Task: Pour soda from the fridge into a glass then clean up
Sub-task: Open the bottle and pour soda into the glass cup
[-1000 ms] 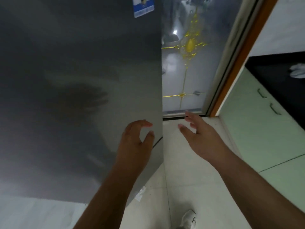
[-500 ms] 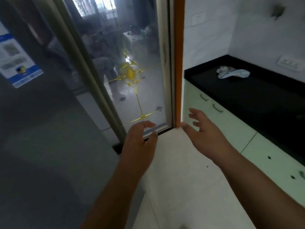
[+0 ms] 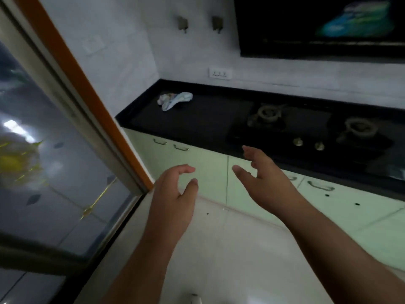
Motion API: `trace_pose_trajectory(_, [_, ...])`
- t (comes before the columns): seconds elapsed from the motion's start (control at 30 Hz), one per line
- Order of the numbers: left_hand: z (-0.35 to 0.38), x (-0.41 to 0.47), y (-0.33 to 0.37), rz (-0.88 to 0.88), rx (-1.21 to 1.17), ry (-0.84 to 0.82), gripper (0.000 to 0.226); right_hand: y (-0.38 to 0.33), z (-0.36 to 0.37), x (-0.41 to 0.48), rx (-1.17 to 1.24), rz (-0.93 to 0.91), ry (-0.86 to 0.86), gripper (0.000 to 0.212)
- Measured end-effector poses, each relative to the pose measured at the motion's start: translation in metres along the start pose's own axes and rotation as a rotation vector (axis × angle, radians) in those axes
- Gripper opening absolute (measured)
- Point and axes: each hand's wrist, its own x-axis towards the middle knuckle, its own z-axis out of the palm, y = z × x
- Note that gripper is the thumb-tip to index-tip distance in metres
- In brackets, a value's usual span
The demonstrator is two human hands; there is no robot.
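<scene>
Empty left hand (image 3: 173, 194) and right hand (image 3: 265, 178), fingers (image 3: 184, 169) loosely curled; the right is nearer the glossy black table (image 3: 197, 119) ahead.

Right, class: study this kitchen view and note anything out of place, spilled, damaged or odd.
A crumpled cloth lies loose on the black countertop near its left end. Two small dark spots, possibly holes, mark a green cabinet front below the stove. No spill shows.

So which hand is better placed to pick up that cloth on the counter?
Probably the left hand: empty, and lined up below the cloth. The right hand, also empty, is off toward the stove.
</scene>
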Motion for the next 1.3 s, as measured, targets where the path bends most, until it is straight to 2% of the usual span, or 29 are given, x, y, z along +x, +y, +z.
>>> trace_pose_trajectory(0.33, [0.043,0.048,0.018,0.26,-0.038,-0.416,0.022,0.022,-0.029,-0.055,-0.064,0.329,0.379,0.059])
trace_pose_trajectory(0.77, [0.121,0.002,0.033,0.447,-0.034,-0.88,0.021,0.072,-0.024,-0.17,0.052,0.732,0.712,0.056])
trace_pose_trajectory(1.0, [0.163,-0.042,0.078,0.522,-0.02,-0.993,0.021,0.095,-0.071,-0.211,0.074,0.763,0.83,0.056])
trace_pose_trajectory(1.3, [0.219,-0.105,0.141,0.608,-0.023,-1.038,0.021,0.132,-0.149,-0.27,0.1,0.753,0.952,0.059])
